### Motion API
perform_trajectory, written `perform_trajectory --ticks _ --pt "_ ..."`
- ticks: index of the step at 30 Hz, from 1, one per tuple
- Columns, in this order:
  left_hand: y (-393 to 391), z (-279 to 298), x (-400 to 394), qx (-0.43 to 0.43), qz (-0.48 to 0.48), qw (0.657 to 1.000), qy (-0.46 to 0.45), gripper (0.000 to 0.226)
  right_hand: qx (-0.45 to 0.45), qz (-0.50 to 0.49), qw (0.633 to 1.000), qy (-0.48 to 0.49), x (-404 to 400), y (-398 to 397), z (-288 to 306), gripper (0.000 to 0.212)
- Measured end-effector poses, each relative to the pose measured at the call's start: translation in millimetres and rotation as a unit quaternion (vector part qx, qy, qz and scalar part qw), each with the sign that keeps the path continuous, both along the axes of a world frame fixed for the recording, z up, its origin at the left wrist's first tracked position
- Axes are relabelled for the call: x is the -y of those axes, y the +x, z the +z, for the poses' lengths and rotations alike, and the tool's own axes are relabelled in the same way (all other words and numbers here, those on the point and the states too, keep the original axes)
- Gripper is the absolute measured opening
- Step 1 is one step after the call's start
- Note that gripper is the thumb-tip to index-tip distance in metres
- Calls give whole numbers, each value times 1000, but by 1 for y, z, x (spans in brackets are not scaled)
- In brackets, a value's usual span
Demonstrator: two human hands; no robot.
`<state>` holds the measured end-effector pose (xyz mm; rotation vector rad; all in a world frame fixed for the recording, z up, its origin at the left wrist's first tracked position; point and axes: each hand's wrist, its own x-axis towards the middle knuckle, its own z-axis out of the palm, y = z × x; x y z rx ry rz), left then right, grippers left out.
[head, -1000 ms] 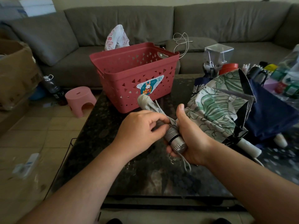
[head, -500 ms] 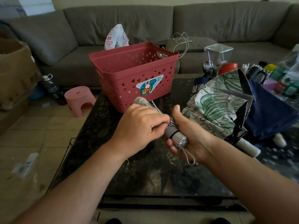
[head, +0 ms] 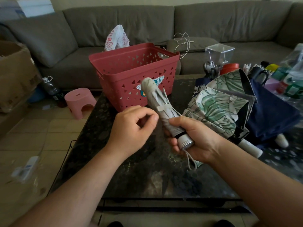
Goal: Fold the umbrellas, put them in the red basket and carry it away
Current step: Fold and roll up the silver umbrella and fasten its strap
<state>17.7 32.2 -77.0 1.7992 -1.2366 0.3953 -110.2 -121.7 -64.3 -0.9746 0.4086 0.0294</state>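
Head view | right hand (head: 195, 138) grip wraps grey umbrella (head: 161, 107) at handle end, tip toward red basket (head: 131, 76) | left hand (head: 132, 126) curled beside, holding nothing | light, soft canopy over stiff core; hold handle.

A grey sofa (head: 147, 18) spans the top of the frame, with a white printed bag (head: 116, 38) and a looped white cable (head: 182, 41) on its seat. At left, a pink stool (head: 79, 99), a dark bottle (head: 50, 88) and a cardboard box (head: 14, 76) stand on the tiled floor (head: 32, 131). A clear plastic box (head: 218, 52) sits upper right on the dark surface (head: 147, 177).
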Motion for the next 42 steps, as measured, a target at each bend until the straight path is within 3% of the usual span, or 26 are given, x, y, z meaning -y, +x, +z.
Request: perform_trajectory --ticks 2,3,6,9,11,13,15,18,20,23,26,29,33,42 --pt "-2 1 5 -145 54 988 -3 20 14 -8 1000 -13 -3 0 0 34" --pt "-3 0 8 -248 68 966 -6 21 18 -7 1000 -15 -4 -1 0 32" --pt "3 -3 18 -540 -20 841 -11 35 38 37 999 -4 -4 -2 -3 27" --pt "7 -6 18 -644 -183 742 -35 66 73 132 988 27 1 -4 -8 33" --pt "8 -4 16 -650 -220 724 -73 67 92 175 979 48 4 -4 -10 39" --pt "6 -2 16 -630 -209 741 -102 59 88 157 984 19 3 -3 -9 33" --pt "5 -3 17 -597 -164 775 -128 52 67 98 989 -93 -2 -1 -10 31" --pt "0 -3 19 -540 -93 825 -138 48 58 50 943 -323 -10 0 -18 23" --pt "-2 -4 21 -517 -72 842 -135 51 68 21 923 -378 -13 1 -24 20" --pt "2 -9 23 -513 -17 843 -160 57 87 -10 937 -338 -12 2 -26 16" --pt "6 -11 21 -500 -7 852 -158 37 81 -6 953 -293 -10 3 -26 23" --pt "4 -9 20 -477 -30 867 -140 21 54 6 948 -313 -11 3 -28 29" --pt "0 -11 20 -476 -43 870 -123 23 -6 27 947 -321 -10 4 -30 26" --pt "2 -1 17 -520 -62 841 -136 29 29 71 947 -313 -12 0 -19 29"
